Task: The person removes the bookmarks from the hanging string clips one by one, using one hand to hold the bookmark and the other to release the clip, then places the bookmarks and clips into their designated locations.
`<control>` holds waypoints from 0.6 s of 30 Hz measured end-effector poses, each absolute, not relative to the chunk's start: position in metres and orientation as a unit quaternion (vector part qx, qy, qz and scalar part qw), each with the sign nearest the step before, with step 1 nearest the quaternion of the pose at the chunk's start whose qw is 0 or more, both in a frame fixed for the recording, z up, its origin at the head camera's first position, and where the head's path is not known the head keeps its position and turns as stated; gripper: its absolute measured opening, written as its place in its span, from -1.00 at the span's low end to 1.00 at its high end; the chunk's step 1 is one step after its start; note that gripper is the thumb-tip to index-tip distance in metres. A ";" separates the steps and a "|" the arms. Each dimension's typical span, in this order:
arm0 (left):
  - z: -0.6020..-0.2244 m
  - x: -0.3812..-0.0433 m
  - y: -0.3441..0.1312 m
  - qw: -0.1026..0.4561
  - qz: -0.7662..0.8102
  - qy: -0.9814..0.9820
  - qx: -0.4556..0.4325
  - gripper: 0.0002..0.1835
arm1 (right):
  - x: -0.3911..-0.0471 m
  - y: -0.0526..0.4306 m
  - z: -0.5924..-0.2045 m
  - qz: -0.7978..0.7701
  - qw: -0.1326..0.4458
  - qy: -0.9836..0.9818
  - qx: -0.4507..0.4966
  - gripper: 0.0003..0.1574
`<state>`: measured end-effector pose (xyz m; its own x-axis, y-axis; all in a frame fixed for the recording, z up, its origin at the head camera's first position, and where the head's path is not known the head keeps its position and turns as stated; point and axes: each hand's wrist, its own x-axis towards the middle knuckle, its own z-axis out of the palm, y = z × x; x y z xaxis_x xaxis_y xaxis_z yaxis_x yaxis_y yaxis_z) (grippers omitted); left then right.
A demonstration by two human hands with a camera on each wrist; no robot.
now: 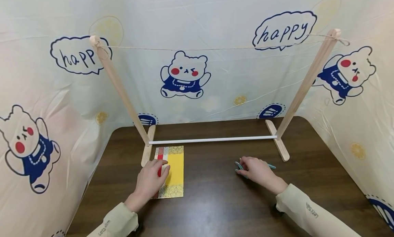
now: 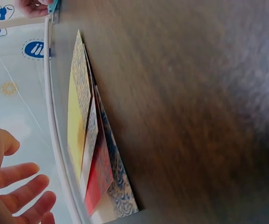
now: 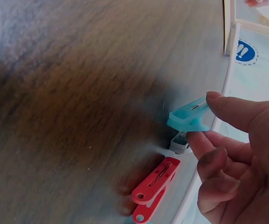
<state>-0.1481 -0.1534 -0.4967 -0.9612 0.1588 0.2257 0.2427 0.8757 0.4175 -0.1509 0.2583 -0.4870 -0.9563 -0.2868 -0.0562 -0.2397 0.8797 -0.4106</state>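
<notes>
My right hand [image 1: 257, 170] pinches a teal clothespin [image 3: 190, 115] between thumb and fingertips, low over the table. Close below it in the right wrist view are a pale grey clothespin [image 3: 179, 143] and a red clothespin [image 3: 156, 184]; the hand hides most of this in the head view. A teal tip [image 1: 271, 166] pokes out behind that hand. On the left lies an overlapping stack of cards [image 1: 176, 170], yellow, white, red and dark-patterned, with edges slightly lifted. My left hand [image 1: 152, 179] hovers over its left side with fingers loosely spread, holding nothing.
A wooden frame stands on the dark table [image 1: 212, 209], with a left post [image 1: 121, 91], a right post [image 1: 307, 83] and a white bottom rod [image 1: 212, 140]. A thin string [image 1: 184, 49] stretches between the post tops. Behind hangs a printed curtain [image 1: 215, 18].
</notes>
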 end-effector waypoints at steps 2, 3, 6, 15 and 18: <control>-0.497 -0.150 -0.154 0.113 -0.207 -0.965 -0.118 -0.66 | -0.150 0.258 -0.488 -0.194 0.057 0.970 -0.136 -0.72; -0.498 -0.150 -0.154 0.124 -0.200 -0.964 -0.125 -0.65 | -0.150 0.258 -0.488 -0.189 0.055 0.971 -0.136 -0.72; -0.498 -0.154 -0.155 0.151 -0.192 -0.960 -0.137 -0.65 | -0.149 0.257 -0.488 -0.181 0.053 0.972 -0.143 -0.70; -0.492 -0.161 -0.151 0.168 -0.204 -0.955 -0.136 -0.67 | -0.145 0.259 -0.487 -0.157 0.036 0.974 -0.162 -0.68; -0.491 -0.161 -0.150 0.164 -0.204 -0.956 -0.133 -0.66 | -0.144 0.259 -0.488 -0.145 0.027 0.975 -0.168 -0.68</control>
<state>-0.1606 -0.1497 -0.4910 -0.9108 0.1876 0.3678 0.3217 0.8809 0.3473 -0.1439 0.2588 -0.4881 -0.9421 -0.3352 -0.0035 -0.3196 0.9013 -0.2925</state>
